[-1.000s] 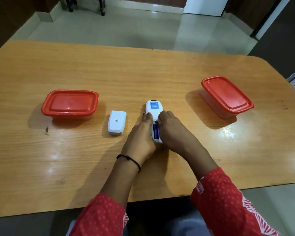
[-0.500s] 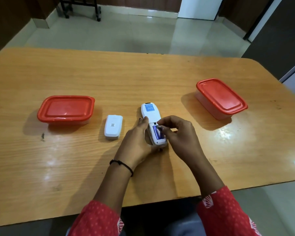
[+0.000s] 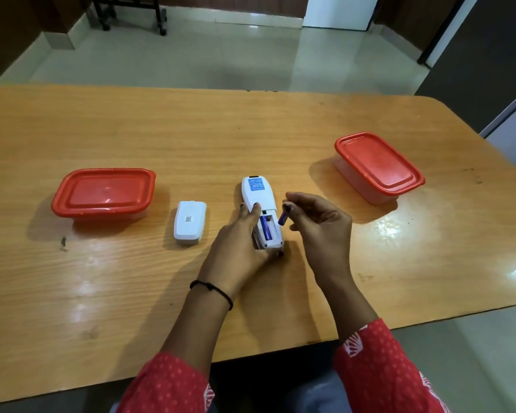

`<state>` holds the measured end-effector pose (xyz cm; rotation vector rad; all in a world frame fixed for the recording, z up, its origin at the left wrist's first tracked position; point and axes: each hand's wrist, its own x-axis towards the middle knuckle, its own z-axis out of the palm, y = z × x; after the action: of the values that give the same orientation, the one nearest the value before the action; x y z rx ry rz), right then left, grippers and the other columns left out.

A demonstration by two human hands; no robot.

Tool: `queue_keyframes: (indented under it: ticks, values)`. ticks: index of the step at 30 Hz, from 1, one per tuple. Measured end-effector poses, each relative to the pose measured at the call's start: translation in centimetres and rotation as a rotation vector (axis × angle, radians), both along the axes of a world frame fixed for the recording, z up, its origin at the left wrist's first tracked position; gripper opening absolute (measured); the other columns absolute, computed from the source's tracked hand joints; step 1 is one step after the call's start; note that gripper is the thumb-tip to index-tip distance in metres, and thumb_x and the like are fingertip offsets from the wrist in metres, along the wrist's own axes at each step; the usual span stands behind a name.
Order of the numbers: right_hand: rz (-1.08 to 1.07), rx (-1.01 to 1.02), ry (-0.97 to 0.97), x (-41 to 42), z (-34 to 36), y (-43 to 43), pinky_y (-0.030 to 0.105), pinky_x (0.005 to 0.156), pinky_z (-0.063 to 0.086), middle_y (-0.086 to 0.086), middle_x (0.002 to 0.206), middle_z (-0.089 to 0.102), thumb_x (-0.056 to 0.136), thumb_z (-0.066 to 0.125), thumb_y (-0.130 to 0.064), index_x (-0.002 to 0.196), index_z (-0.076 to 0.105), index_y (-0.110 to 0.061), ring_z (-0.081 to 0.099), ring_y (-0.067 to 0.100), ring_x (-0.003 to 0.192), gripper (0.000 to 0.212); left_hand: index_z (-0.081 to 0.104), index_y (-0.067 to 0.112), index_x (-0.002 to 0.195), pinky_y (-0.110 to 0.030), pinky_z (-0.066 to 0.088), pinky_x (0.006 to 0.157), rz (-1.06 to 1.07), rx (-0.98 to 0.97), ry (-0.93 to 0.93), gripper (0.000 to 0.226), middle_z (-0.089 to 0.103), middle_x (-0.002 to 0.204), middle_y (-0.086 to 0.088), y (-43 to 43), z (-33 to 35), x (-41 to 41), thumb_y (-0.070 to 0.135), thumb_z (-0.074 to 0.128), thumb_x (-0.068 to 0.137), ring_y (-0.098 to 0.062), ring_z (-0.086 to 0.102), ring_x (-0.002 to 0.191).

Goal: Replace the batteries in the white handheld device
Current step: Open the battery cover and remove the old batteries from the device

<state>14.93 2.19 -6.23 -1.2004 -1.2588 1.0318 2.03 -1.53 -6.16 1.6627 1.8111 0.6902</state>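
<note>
Nearest, the left sleeve and the right sleeve, both red with a pale print, reach over the near edge of the wooden worktop. A black thread band circles the left wrist

Ahead of it the left hand curls round the near end of the white handheld device, thumb along its back and fingers wrapped beneath. Whether the device rests on the worktop or is lifted just clear, I cannot tell. Its battery bay faces up, uncovered, and a purple battery lies in the slot on the thumb's side

Just right of the device the right hand is raised off the worktop. It pinches a second purple battery between thumb and forefinger, the other fingers loosely curled. That battery hangs tilted at the bay's right edge

Near the left hand, on its outer side, a white battery cover with a small code label lies flat. Farther out that way stands a red-lidded container. Well beyond the right hand, to its outer side, a second red-lidded container sits at an angle

Past the worktop lies pale tiled floor
</note>
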Motion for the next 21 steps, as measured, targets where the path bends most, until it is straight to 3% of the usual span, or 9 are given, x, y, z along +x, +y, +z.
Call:
queue_keyframes:
  ticks: [3,7,10,13,16,18,21]
  values:
    - [-0.116,-0.044,-0.044,0.9,-0.3,1.0,0.017,0.061,0.05,0.003,0.078,0.072,0.076,0.076,-0.009,0.094,0.068,-0.012,0.067,0.005,0.068,0.02,0.027,0.022,0.147,-0.015,0.028,0.101,0.002,0.002,-0.012,0.087,0.02,0.157,0.001,0.0,-0.2,-0.1,0.034,0.074,0.075,-0.011,0.033,0.139]
    - [-0.158,0.022,-0.391,1.3,-0.6,1.9,0.019,0.062,0.053,-0.001,0.075,0.07,0.075,0.077,-0.014,0.088,0.071,-0.01,0.067,0.009,0.066,0.015,0.028,0.023,0.147,-0.018,0.026,0.107,0.012,-0.006,-0.064,0.091,0.019,0.157,0.003,0.0,-0.4,-0.4,0.033,0.077,0.071,-0.008,0.027,0.141]
    - [-0.149,0.032,-0.638,1.1,-1.4,2.3,0.033,0.072,0.052,0.002,0.083,0.07,0.078,0.073,-0.019,0.089,0.073,-0.012,0.063,0.015,0.076,0.013,0.03,0.025,0.146,-0.029,0.037,0.105,0.026,-0.021,-0.08,0.089,0.019,0.157,0.005,-0.1,-0.2,-0.4,0.031,0.078,0.071,-0.023,0.039,0.134]
    - [-0.124,0.044,-0.793,1.2,-1.8,2.4,0.033,0.078,0.044,0.004,0.094,0.069,0.082,0.068,-0.019,0.094,0.071,-0.013,0.058,0.022,0.091,0.014,0.032,0.023,0.145,-0.033,0.042,0.1,0.026,-0.016,-0.072,0.088,0.021,0.157,0.005,-0.1,-0.1,-0.5,0.028,0.079,0.07,-0.032,0.047,0.125]
    - [-0.145,0.109,-0.871,1.3,-1.6,2.1,0.032,0.084,0.033,-0.001,0.103,0.067,0.085,0.065,-0.023,0.101,0.069,-0.018,0.048,0.022,0.104,0.017,0.032,0.022,0.145,-0.031,0.041,0.101,0.032,0.012,-0.104,0.09,0.038,0.151,-0.001,-0.2,-0.2,-0.6,0.028,0.08,0.069,-0.027,0.047,0.127]
    - [-0.126,0.184,-0.859,0.9,-1.3,1.9,0.028,0.082,0.026,-0.005,0.103,0.066,0.085,0.065,-0.025,0.1,0.07,-0.022,0.045,0.02,0.106,0.016,0.032,0.021,0.145,-0.029,0.035,0.108,0.028,0.056,-0.087,0.09,0.037,0.15,0.0,-0.2,-0.3,-0.6,0.031,0.08,0.069,-0.018,0.04,0.134]
    - [0.028,0.215,-0.814,0.1,-1.0,1.6,0.031,0.085,0.028,-0.009,0.098,0.066,0.086,0.063,-0.025,0.096,0.071,-0.024,0.043,0.016,0.102,0.013,0.035,0.022,0.143,-0.026,0.028,0.107,0.031,0.141,0.026,0.088,0.035,0.148,0.002,0.0,-0.6,-0.7,0.036,0.079,0.068,-0.017,0.033,0.134]
